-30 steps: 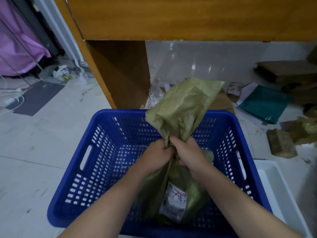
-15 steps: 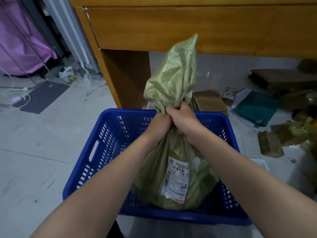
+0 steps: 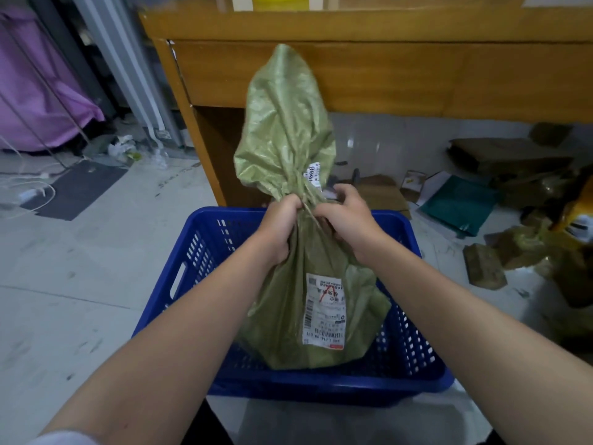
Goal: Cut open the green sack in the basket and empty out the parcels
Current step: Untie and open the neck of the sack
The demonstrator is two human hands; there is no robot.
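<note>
A green woven sack (image 3: 285, 146) stands upright, its bulging lower part inside a blue plastic basket (image 3: 414, 364). A white shipping label (image 3: 324, 311) is stuck on its front, and a small white tag (image 3: 314, 175) hangs at the tied neck. My left hand (image 3: 277, 231) grips the neck from the left. My right hand (image 3: 345, 213) holds it from the right, fingers at the tie. The loose top of the sack stands up above both hands. No parcels show; the sack is tied shut.
A wooden desk (image 3: 385, 72) stands just behind the basket. Flattened cardboard (image 3: 510, 155), a teal mailer (image 3: 459, 203) and scraps litter the floor at right. A dark mat (image 3: 77, 191) and white cables lie at left, purple fabric (image 3: 35, 101) beyond.
Both hands have lifted the sack upright by its neck, higher out of the basket. The loose top now stands straight up, and the right fingers have loosened toward the tie.
</note>
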